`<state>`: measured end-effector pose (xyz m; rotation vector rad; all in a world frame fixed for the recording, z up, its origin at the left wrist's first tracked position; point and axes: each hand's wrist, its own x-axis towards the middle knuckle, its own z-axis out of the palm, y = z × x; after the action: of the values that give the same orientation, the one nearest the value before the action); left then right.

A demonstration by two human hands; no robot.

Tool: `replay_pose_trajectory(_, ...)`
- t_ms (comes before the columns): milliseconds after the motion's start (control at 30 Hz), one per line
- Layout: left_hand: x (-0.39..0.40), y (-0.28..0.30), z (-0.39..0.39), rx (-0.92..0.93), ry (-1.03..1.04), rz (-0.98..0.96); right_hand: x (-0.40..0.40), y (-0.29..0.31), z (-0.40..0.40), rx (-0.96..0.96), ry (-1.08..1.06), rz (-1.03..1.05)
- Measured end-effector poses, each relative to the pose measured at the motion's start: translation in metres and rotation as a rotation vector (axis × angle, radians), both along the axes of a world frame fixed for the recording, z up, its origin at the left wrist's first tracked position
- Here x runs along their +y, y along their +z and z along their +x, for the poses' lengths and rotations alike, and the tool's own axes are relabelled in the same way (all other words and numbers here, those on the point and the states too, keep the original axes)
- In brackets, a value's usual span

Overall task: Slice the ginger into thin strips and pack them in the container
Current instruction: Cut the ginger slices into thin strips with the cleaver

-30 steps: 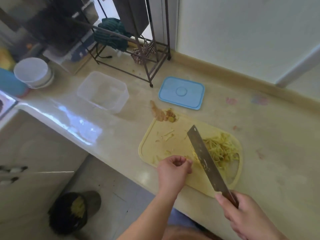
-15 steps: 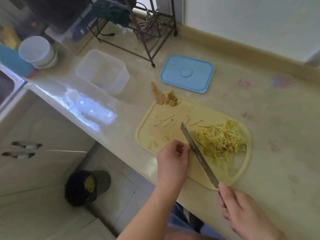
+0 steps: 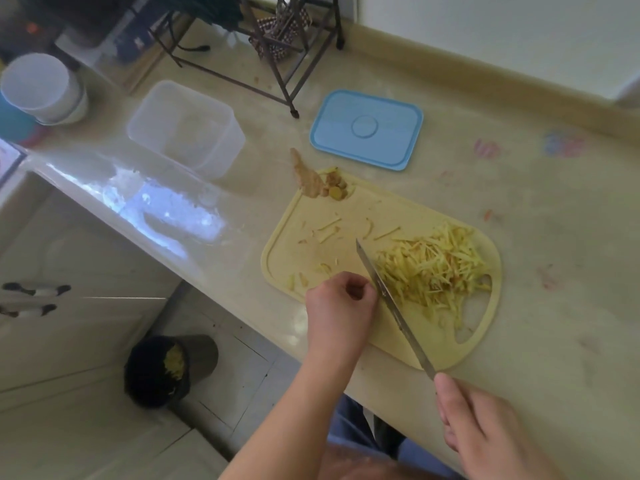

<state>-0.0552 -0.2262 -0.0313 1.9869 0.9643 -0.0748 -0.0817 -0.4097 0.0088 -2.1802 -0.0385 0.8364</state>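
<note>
While I stand at the counter (image 3: 519, 237), this is how things lie:

Left hand: my left hand (image 3: 341, 304) sits on the near edge of the cutting board (image 3: 346, 251), fingers curled in tight against the flat of the blade; whether they pinch a last bit of ginger I cannot tell.
Right hand: my right hand (image 3: 485, 431) grips the handle of the knife (image 3: 391, 299), which is hidden under my fingers.
Knife: blade on edge, tip toward 11 o'clock, lying between my left hand and the strips.
Ginger strips (image 3: 433, 265): heaped at 3 o'clock of the blade, touching it; a few strays lie scattered toward 10 o'clock.
Ginger scraps (image 3: 322, 181): at the board's far corner, partly on the counter.
Container (image 3: 187, 129): clear, open, well apart from the board at 10 o'clock.
Lid (image 3: 367, 128): blue, flat on the counter at 12 o'clock of the board.
</note>
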Motion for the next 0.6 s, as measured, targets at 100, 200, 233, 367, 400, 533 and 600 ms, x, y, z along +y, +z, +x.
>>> replay_pose_trajectory(100, -0.001, 0.0, 0.001, -0.016, 0.018, -0.01, 0.0, 0.004, -0.002, -0.016, 0.001, -0.006)
replay_pose_trajectory(200, -0.001, 0.0, 0.001, -0.024, 0.021, -0.02, 0.0, 0.003, -0.006, -0.024, -0.025, -0.017)
replay_pose_trajectory(233, 0.0, 0.0, 0.001, -0.019, 0.016, -0.026, 0.001, 0.002, -0.007, -0.029, -0.025, -0.024)
replay_pose_trajectory(367, 0.002, 0.0, 0.002, -0.004, 0.005, -0.041, 0.013, -0.008, 0.006, -0.021, 0.089, -0.014)
replay_pose_trajectory(400, 0.002, 0.0, 0.002, -0.002, 0.011, -0.043, 0.017, -0.012, 0.01, -0.02, 0.095, 0.008)
replay_pose_trajectory(533, 0.003, 0.001, 0.001, -0.004, 0.02, -0.051, 0.021, -0.011, 0.014, -0.018, 0.056, 0.034)
replay_pose_trajectory(600, 0.004, 0.003, 0.002, 0.009, 0.008, -0.055, 0.016, -0.007, 0.009, -0.026, 0.058, 0.004)
